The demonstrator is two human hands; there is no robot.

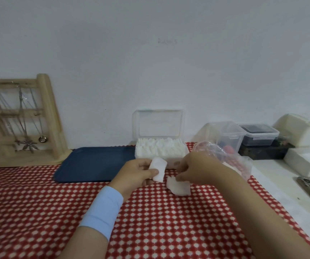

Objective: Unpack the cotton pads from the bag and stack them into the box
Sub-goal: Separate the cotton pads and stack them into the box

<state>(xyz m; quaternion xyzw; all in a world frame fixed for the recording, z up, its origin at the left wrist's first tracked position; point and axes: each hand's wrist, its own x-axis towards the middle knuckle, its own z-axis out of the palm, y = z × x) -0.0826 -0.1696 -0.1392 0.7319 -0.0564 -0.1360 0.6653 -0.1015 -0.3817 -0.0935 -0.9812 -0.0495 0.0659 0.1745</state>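
**Head Camera, Close Over Table**

A single wide-angle camera on the person's head faces forward and down across the red-checked tablecloth (159, 221) toward the white wall (150, 53), near enough that the left hand (137, 174) and right hand (197, 169) sit mid-frame.

Home dressing table, prob.: wooden jewellery stand (19, 120) w/ necklaces, checked red tablecloth (38, 212), plain white wall (150, 53).

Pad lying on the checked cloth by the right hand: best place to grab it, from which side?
Pinch the loose pad at its far-left corner, coming down from above, where the right hand pinches it now. It is thin, limp and lies flat on the tablecloth, so only an edge can be lifted. The left hand is taken, holding another pad.
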